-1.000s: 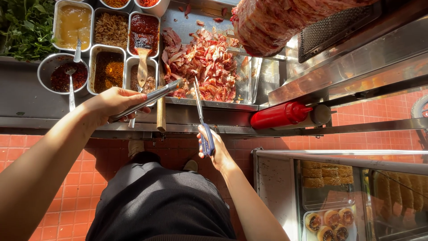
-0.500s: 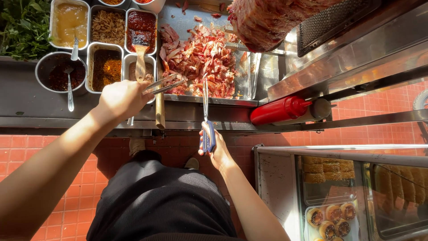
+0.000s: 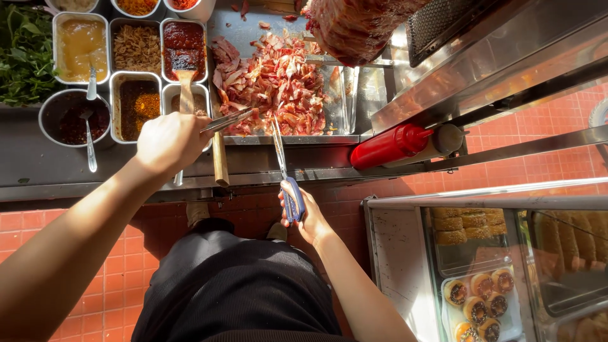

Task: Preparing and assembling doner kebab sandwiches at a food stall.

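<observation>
At the far left lies a heap of green leaves [image 3: 25,54], and beside it stand steel tubs of sauces and toppings [image 3: 136,47] set into the worktop [image 3: 38,171]; a round pot of dark sauce [image 3: 66,117] has a spoon [image 3: 90,133] leaning in it, and a wooden spatula [image 3: 186,82] stands in the red sauce. The left hand [image 3: 171,142] is closed in a fist around metal tongs [image 3: 228,119], whose tips reach the near edge of the pile of sliced meat [image 3: 278,82] in the steel tray [image 3: 345,95]. Just to the right, the right hand [image 3: 301,209] is wrapped around the blue handle of a long knife [image 3: 280,149], held below the worktop edge, its blade tip resting in the same meat. Above the tray hangs a large meat spit [image 3: 358,25]. A red squeeze bottle [image 3: 389,145] lies on its side on the ledge. At lower right, a glass case [image 3: 481,253] holds round pastries [image 3: 475,304].
</observation>
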